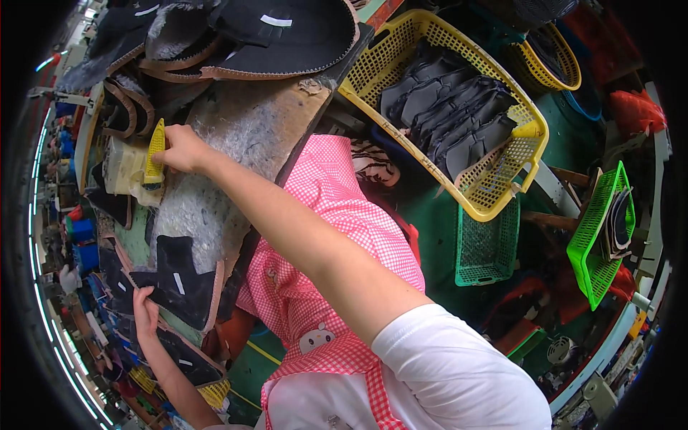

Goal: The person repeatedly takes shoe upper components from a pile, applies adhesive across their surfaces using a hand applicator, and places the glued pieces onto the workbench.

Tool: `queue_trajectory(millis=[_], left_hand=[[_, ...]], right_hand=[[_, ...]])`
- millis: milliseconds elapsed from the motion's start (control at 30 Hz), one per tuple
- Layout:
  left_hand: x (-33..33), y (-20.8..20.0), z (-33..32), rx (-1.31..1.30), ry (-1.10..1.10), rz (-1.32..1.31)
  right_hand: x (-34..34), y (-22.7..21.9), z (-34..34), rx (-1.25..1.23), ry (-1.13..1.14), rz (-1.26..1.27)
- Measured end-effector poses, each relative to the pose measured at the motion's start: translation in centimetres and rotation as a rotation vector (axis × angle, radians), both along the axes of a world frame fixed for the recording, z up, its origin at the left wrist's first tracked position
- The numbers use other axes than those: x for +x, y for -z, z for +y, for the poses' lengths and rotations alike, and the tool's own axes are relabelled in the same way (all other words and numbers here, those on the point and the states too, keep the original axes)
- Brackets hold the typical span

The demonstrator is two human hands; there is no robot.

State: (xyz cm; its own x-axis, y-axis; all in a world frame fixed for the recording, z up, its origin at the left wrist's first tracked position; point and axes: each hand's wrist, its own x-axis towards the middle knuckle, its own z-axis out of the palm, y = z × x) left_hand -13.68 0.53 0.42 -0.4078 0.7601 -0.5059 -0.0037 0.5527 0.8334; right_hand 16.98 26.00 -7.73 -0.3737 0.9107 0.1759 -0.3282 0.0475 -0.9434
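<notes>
My right hand (185, 149) is closed on a narrow yellow brush (155, 154) with a ribbed surface. The brush stands upright against a cloudy, pale yellow container (123, 168) on the workbench. Lower on the same bench, a black fabric shoe upper (175, 279) lies flat, with a white label and a light brown edge. My left hand (146, 313) reaches to the near edge of this upper. Its fingers are stretched out and the fingertips touch the edge. More black cut pieces (183, 355) lie beneath and beside that hand.
Large black stitched pieces (276, 39) cover the bench's far end. Clear, crusted film (215, 158) coats the bench top. To the right stands a yellow basket (534, 132) of stacked dark pieces, above a green crate (487, 276). A bright green basket (588, 276) stands farther right.
</notes>
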Motion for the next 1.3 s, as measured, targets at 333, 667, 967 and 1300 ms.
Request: queue_trajectory(millis=[333,667,967,1300], left_hand=[[1.8,0.5,-1.2,0.212,0.112,-0.075],[2.6,2.4,-2.8,0.251,0.165,0.316],[3.4,-3.5,-6.0,0.744,-0.146,0.374],[13.5,-2.2,-4.2,0.392,0.651,1.126]], right_hand=[[-1.0,0.6,0.3,-0.077,-0.003,0.101],[-0.6,0.7,0.7,0.012,-0.022,0.052],[0.5,0.4,0.9,0.015,-0.104,-0.062],[1.0,-0.2,1.1,-0.109,-0.251,0.024]])
